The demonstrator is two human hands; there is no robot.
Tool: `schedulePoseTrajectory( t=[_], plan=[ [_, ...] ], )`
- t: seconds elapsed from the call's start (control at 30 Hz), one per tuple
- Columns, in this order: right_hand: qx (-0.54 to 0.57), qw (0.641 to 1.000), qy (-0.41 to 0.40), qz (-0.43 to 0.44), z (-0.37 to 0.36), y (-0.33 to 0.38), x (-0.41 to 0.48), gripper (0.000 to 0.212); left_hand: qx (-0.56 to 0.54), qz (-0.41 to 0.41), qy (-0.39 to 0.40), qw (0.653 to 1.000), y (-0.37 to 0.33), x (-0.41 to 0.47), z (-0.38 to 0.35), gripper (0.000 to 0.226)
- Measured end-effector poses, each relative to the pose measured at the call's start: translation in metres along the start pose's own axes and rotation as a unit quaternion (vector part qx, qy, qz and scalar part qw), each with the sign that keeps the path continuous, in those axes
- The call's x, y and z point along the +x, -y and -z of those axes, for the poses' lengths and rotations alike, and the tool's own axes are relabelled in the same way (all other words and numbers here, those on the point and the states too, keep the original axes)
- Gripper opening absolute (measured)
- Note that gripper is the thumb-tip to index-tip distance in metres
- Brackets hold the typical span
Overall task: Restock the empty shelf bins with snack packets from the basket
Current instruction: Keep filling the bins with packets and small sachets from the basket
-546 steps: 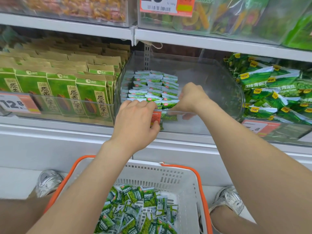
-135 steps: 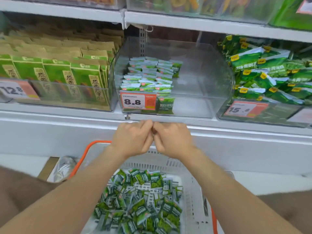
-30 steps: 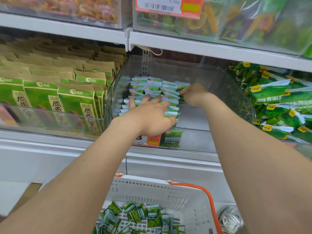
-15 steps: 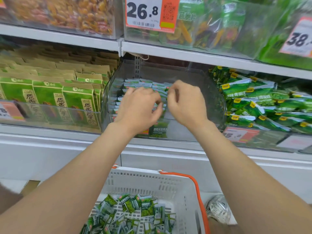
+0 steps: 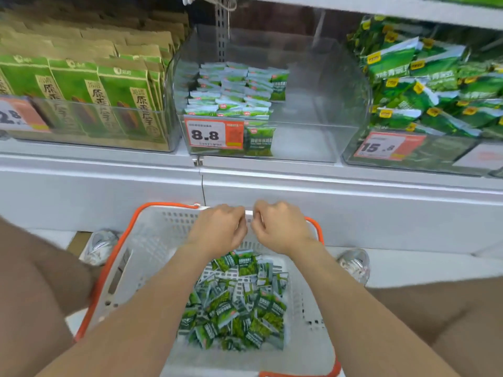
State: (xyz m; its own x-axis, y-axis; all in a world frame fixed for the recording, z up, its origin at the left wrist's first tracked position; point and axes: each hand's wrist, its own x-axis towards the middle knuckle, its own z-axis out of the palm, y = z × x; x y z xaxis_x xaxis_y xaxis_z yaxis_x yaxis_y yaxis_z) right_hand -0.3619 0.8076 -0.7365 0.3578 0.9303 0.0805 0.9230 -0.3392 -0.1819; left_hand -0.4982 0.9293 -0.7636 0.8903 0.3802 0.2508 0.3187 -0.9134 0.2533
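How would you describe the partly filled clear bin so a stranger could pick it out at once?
Find the white shelf above the orange-rimmed basket. Of the clear bins along it, take the middle bin. It alone bears an 8.8 price tag and stands bare on its right side.

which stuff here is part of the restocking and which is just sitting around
In the job: basket, loose snack packets, clear bin, stacked packets.
Just there: brown-topped bags at left, green bags at right.
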Motion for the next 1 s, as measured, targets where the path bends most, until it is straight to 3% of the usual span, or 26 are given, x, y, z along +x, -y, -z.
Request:
schedulePoseTrajectory(
  t=[0.07, 0.17, 0.23, 0.3, 0.57, 0.73, 0.9, 1.0],
  plan=[
    [-0.004, 0.992, 0.123, -0.017, -0.021, -0.003, -0.006, 0.018, 0.010, 0.046, 0.149, 0.988, 0.006, -0.018, -0.025, 0.018],
    [-0.007, 0.949, 0.306, -0.069, -0.048, -0.005, -0.018, 0.011, -0.011, 0.070, 0.301, 0.951, 0.013, -0.039, -0.052, 0.018],
    [-0.022, 0.924, 0.371, -0.086, -0.066, -0.007, -0.026, 0.021, -0.032, 0.085, 0.361, 0.928, 0.019, -0.050, -0.067, 0.019],
    [-0.049, 0.918, 0.383, -0.084, -0.083, -0.011, -0.031, 0.018, -0.044, 0.099, 0.395, 0.912, 0.024, -0.055, -0.077, 0.020],
    [-0.106, 0.887, 0.448, -0.040, -0.130, -0.024, -0.026, 0.053, -0.096, 0.123, 0.410, 0.899, 0.030, -0.038, -0.097, 0.032],
    [-0.126, 0.879, 0.459, -0.035, -0.139, -0.027, -0.024, 0.030, -0.108, 0.130, 0.405, 0.899, 0.034, -0.036, -0.105, 0.031],
    [-0.110, 0.872, 0.478, -0.011, -0.152, -0.029, -0.024, 0.036, -0.121, 0.149, 0.407, 0.893, 0.034, -0.039, -0.106, 0.024],
    [-0.102, 0.876, 0.469, -0.040, -0.153, -0.025, -0.027, 0.009, -0.118, 0.158, 0.411, 0.890, 0.036, -0.044, -0.108, 0.025]
  ],
)
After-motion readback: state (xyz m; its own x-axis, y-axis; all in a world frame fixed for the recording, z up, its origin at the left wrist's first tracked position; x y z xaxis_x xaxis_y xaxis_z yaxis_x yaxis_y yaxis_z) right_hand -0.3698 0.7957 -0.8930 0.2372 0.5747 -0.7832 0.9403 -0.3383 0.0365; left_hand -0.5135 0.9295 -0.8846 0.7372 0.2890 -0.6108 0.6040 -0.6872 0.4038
